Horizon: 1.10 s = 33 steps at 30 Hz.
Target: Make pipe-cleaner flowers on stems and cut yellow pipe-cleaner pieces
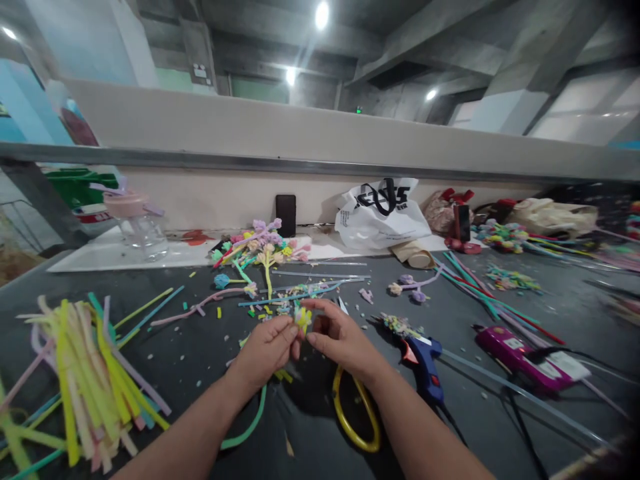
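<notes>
My left hand (270,343) is closed in a pinch on a small yellow pipe-cleaner flower (303,320) over the middle of the table. Right beside it is my right hand (343,333), its index finger and thumb curved apart around the flower's edge. Whether those fingertips touch it, I cannot tell. Scissors with yellow handles (374,430) lie under my right wrist, partly hidden, their blade tip showing above the hand. A green pipe cleaner (253,423) curves out below my left wrist.
Bundled pipe cleaners (90,380) lie at left. Finished flowers (267,250) are heaped at the back, near a clear jug (143,230) and a white bag (383,217). At right are a blue glue gun (425,367) and a magenta device (527,360) with cables. Scraps litter the table.
</notes>
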Tool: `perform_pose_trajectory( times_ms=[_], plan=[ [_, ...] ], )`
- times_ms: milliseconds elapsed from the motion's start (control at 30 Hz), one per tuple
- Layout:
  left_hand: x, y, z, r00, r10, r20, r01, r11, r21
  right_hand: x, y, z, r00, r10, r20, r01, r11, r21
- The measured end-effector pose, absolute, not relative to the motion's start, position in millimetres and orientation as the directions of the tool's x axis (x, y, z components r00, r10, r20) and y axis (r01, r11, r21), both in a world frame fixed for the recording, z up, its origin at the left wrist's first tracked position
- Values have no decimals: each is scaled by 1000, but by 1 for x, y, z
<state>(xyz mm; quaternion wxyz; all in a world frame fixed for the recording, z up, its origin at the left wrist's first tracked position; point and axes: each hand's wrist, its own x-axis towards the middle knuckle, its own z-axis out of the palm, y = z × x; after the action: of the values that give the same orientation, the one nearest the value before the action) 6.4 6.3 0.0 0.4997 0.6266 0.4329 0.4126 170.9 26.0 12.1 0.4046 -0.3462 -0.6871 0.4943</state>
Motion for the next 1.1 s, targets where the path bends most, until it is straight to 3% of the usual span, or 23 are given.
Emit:
perform_pose_trajectory(
  times_ms=[67,133,267,367,467,667,767,900,1100],
  plan=[
    [7,9,-3,304,953,9,-46,5,999,170,27,12,-430,885,181,43,220,-974],
    [6,11,-6,315,949,-2,-99,35,994,170,27,12,-441,884,158,-7,173,-985],
    [4,10,-4,278,956,94,167,-145,975,169,28,12,-438,886,153,-80,131,-988],
    [5,7,-1,288,921,263,450,-372,812,168,28,12,-463,879,117,-70,95,-993],
    [7,3,-3,377,863,337,589,-504,632,169,28,11,-480,875,65,1,74,-997],
    [10,-3,-11,480,827,292,750,-560,353,168,29,10,-440,898,-12,140,55,-989],
    [11,-4,-9,483,834,266,795,-545,267,166,30,10,-426,905,-14,151,56,-987],
    [12,-4,-8,446,854,267,803,-514,301,164,31,7,-415,910,-9,162,64,-985],
    [15,3,-9,303,922,240,617,-382,688,164,32,5,-406,911,67,297,202,-933]
  ],
)
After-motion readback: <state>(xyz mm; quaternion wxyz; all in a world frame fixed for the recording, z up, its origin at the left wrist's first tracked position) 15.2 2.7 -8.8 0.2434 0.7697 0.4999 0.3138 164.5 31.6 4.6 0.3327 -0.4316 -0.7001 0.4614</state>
